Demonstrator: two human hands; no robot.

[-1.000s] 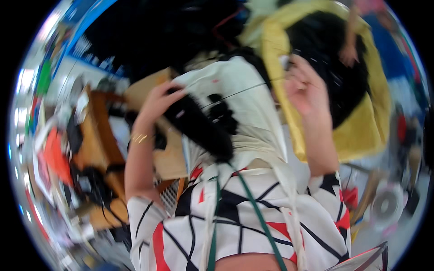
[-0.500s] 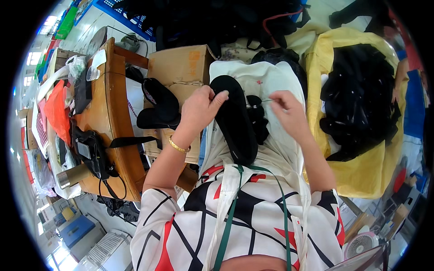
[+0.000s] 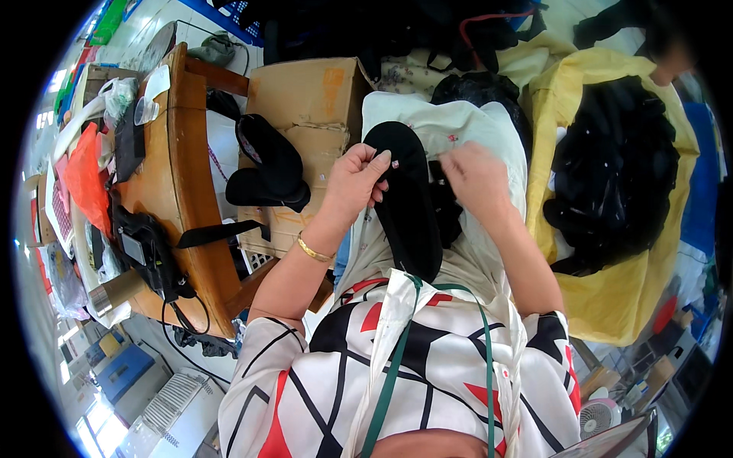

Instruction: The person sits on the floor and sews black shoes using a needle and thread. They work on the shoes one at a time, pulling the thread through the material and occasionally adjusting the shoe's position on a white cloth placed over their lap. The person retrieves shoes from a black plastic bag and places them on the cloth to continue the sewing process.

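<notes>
A long black oval piece, shaped like a shoe sole (image 3: 408, 202), lies over my lap on pale cloth (image 3: 458, 130). My left hand (image 3: 353, 183) pinches its upper left edge, where a tiny pale bit shows at the fingertips. My right hand (image 3: 475, 177) rests just right of the black piece, fingers curled over more black material; what it grips is hidden. A gold bangle sits on my left wrist.
A cardboard box (image 3: 305, 99) with black shoe parts (image 3: 267, 164) on it stands at my left. Beyond it is a wooden table (image 3: 187, 191) with a black strapped device and bags. A yellow sack (image 3: 603, 290) of black pieces sits at my right.
The view has steadied and tipped down onto the lap. Both hands have come down from head height to the black piece, the left now pinching its edge.
</notes>
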